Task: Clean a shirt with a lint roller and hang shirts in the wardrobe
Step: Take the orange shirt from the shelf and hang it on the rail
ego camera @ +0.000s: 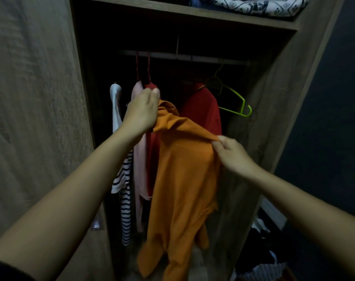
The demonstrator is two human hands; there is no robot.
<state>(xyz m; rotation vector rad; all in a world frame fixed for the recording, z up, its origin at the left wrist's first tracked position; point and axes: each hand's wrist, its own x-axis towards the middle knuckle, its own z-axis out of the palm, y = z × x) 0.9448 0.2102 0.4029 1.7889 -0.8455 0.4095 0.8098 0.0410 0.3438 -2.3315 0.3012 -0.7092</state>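
Note:
An orange shirt (182, 179) hangs in front of the open wardrobe, its hem reaching low. My left hand (141, 112) grips it near the collar, up by a red hanger (148, 67) hooked on the rail (184, 56). At the right shoulder of the shirt my right hand (232, 154) pinches the fabric and pulls it outward. No lint roller is in view.
On the rail hang a striped shirt (124, 189), a pink garment (139, 159), a red shirt (201, 108) and a bare green hanger (233, 100). A patterned cloth (253, 5) lies on the top shelf. The wardrobe door (34, 118) stands at left. Clothes (263, 250) are heaped at lower right.

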